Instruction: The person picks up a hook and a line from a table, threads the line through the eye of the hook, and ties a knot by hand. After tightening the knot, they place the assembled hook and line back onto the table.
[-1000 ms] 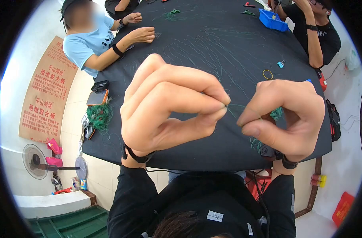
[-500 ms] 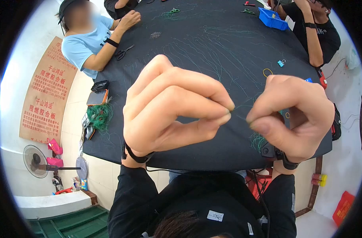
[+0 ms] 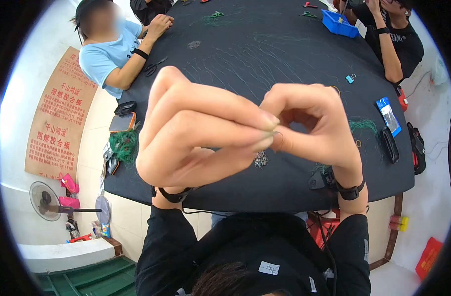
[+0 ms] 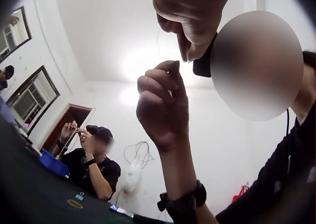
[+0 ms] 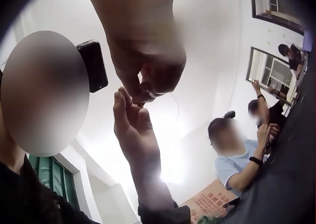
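In the head view the left hand [image 3: 196, 133] pinches something very fine between thumb and fingertips above the black table [image 3: 235, 195]. Its tips meet those of the right hand [image 3: 316, 123], whose thumb and index finger are also pinched together. A small dark curved strand [image 3: 280, 136] shows at the right thumb. One loose end of thin thread [image 4: 158, 40] hangs beside the left hand [image 4: 190, 14] in the left wrist view, with the right hand [image 4: 163, 105] below it. The right wrist view shows the thread [image 5: 177, 105] near both hands; what lies between the fingertips is hidden.
Small metal pieces [image 3: 261, 159] lie under the hands. Green strands [image 3: 363, 125], a blue packet [image 3: 388, 117], a black case [image 3: 389, 146] and a yellow ring [image 3: 358, 143] are at right. Scissors [image 3: 155, 66] and a green tangle [image 3: 123, 148] are at left. Other people sit around the table.
The right hand has moved left until its fingertips meet the left hand's, closing the gap the thread spanned. The left hand has shifted slightly left. The packet, case and metal pieces are uncovered.
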The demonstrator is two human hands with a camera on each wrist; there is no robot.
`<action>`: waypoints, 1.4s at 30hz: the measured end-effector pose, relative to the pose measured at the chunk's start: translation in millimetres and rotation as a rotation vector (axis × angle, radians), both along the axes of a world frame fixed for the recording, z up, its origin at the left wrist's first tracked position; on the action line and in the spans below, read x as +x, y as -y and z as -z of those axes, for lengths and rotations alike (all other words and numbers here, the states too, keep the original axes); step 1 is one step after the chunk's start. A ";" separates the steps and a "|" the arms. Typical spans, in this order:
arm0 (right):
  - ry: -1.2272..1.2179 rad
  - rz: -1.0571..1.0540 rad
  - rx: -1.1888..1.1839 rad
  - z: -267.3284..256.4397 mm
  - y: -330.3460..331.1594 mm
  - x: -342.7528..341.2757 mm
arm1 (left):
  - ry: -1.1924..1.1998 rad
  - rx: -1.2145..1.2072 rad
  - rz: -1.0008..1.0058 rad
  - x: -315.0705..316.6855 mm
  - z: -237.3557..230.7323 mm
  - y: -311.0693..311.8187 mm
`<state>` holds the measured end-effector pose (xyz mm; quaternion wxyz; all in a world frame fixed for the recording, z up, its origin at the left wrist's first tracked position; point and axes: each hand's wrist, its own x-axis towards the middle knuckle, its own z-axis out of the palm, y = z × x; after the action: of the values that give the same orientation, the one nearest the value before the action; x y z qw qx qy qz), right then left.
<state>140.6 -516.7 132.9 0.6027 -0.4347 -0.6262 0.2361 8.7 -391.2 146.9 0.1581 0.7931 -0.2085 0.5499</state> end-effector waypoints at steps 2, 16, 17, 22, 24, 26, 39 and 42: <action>-0.041 -0.045 -0.059 -1.6 3.6 -4.0 | 0.027 0.042 -0.045 -0.3 -1.4 -2.4; 0.345 0.105 0.229 -30.8 36.3 2.2 | 0.049 0.071 0.005 8.1 2.3 -3.8; 0.321 0.183 0.249 -29.8 37.0 0.2 | 0.047 0.080 0.036 10.2 3.6 -3.6; 0.263 0.337 0.200 -15.5 17.2 5.9 | -0.014 0.021 0.136 7.5 4.5 0.4; 0.237 0.235 0.094 -8.8 10.5 6.3 | -0.016 -0.024 0.134 5.5 4.6 -0.8; 0.179 0.102 -0.005 -6.0 7.0 4.7 | 0.004 -0.023 0.095 4.2 3.2 -2.5; 0.359 0.293 0.264 -29.3 37.3 7.6 | 0.002 0.153 0.029 8.3 2.4 -1.7; 0.246 0.288 0.193 -16.2 18.1 13.5 | -0.010 0.164 0.030 6.9 1.5 -0.1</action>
<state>154.1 -534.8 149.1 0.5881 -0.4853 -0.6462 0.0317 15.6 -391.1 145.4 0.1020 0.8030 -0.2641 0.5244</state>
